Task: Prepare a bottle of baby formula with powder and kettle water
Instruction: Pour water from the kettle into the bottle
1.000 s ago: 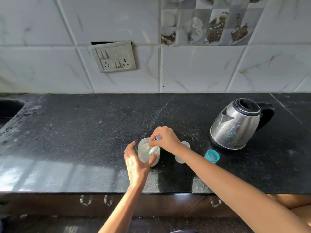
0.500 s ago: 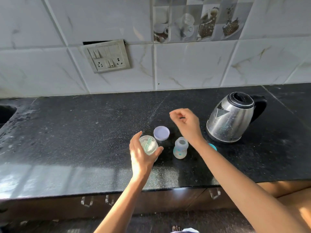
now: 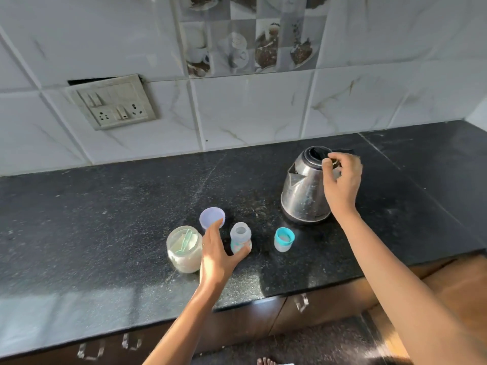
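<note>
Though unclear, right hand (image 3: 342,178) at kettle (image 3: 303,196)

Jar (image 3: 184,250) left of bottle (image 3: 240,239), cap (image 3: 283,239) right, kettle (image 3: 305,191) behind

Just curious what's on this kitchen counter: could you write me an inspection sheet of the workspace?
Surface: black stone countertop.
Job's things: open powder jar, teal scoop inside; its lid off, lying nearby; uncapped baby bottle; teal bottle cap; steel kettle.
Clutter: nothing seen.
Hands: left hand open, thumb at the baby bottle; right hand curled over the kettle's top, grip unclear.
Cables: nothing seen.
Surroundings: tiled wall, switch-and-socket plate.
</note>
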The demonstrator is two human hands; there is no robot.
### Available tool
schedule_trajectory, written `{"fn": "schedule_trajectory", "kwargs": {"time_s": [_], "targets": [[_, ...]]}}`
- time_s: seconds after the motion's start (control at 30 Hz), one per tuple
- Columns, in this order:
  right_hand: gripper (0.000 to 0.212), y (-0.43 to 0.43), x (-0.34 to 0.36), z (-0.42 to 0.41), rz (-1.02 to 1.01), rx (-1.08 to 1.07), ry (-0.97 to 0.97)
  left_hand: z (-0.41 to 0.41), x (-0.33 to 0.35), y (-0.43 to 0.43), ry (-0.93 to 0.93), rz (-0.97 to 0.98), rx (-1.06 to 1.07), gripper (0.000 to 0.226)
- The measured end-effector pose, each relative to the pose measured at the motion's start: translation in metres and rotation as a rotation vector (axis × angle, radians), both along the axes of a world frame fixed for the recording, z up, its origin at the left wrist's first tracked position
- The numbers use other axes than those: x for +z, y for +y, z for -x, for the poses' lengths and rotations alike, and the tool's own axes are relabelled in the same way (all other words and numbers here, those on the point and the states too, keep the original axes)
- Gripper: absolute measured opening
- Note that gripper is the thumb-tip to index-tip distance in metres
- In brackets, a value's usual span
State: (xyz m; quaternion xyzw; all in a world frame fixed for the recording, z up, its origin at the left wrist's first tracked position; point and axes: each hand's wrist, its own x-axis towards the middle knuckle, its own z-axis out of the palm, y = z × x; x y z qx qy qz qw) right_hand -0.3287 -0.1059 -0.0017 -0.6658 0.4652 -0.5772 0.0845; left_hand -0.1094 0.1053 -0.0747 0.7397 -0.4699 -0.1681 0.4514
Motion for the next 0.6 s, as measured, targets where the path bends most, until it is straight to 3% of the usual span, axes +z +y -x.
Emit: {"fn": "schedule_trajectory", "kwargs": {"time_s": [0.37,0.53,0.6], "targets": [[0.025,-0.08,-0.008,0.067,-0.138,0.052,0.14,0.016,-0.037,-0.017,0.088,-0.105,0.104,0.087],[0.032,-0.102,0.007,0.071,-0.494,0.262,0.071,0.019,-0.038,-0.022,0.128,-0.082,0.118,0.063],[0.037,-0.11,0.01,0.072,-0.537,0.311,0.091,0.021,-0.038,-0.025,0.159,-0.077,0.12,0.053]]}}
